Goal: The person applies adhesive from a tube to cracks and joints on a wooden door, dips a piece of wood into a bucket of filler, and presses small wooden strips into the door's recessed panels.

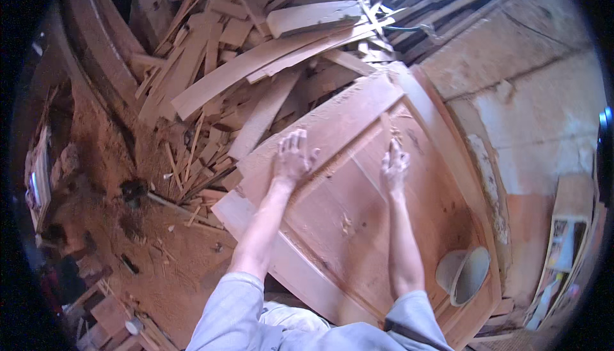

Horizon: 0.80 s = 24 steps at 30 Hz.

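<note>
Left hand (293, 164) flat on 1 wooden panel (441, 188), thumb spread; right hand (395, 167): fingers curled, pinch unclear.

Scrap wood heap (256, 62); sawdusty floor (185, 277); open-fronted box (573, 201).

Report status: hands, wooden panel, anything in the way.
Left hand open on wooden panel; right hand at it, grip unclear. Loose shavings on panel. Bucket on near-right corner.
</note>
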Tool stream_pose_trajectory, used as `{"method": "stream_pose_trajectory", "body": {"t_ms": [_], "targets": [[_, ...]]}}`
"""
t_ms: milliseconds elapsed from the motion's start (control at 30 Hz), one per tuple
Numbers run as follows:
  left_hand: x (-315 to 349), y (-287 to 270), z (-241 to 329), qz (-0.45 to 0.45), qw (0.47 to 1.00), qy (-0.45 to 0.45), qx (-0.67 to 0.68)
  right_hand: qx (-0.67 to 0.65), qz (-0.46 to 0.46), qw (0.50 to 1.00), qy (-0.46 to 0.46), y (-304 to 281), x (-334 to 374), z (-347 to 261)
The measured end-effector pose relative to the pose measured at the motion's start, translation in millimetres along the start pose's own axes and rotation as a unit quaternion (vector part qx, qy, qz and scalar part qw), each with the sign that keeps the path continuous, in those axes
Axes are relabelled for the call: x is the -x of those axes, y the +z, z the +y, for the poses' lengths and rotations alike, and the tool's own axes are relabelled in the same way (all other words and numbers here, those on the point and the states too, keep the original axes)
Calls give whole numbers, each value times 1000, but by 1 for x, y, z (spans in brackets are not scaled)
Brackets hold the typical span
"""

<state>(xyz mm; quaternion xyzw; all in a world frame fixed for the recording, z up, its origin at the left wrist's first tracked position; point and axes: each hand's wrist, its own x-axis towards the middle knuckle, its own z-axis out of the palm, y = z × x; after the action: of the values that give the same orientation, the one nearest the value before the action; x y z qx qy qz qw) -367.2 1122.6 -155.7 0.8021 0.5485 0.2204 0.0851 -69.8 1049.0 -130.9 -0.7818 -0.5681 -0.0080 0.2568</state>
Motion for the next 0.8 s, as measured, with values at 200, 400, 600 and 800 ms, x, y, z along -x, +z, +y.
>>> {"method": "stream_pose_trajectory", "body": {"t_ms": [200, 400, 600, 800], "targets": [[-2, -19, -2, -70, 997, -32, 8, 86, -52, 994, -39, 38, -85, 4], [-12, -21, -3, -94, 990, -46, 97, 77, -23, 993, -90, 65, -115, -5], [-14, -24, -7, -110, 987, -68, 97, 53, -53, 992, -101, 69, -122, -3], [-18, -22, -4, -126, 983, -56, 123, 85, -62, 994, -13, 70, -163, 21]]}}
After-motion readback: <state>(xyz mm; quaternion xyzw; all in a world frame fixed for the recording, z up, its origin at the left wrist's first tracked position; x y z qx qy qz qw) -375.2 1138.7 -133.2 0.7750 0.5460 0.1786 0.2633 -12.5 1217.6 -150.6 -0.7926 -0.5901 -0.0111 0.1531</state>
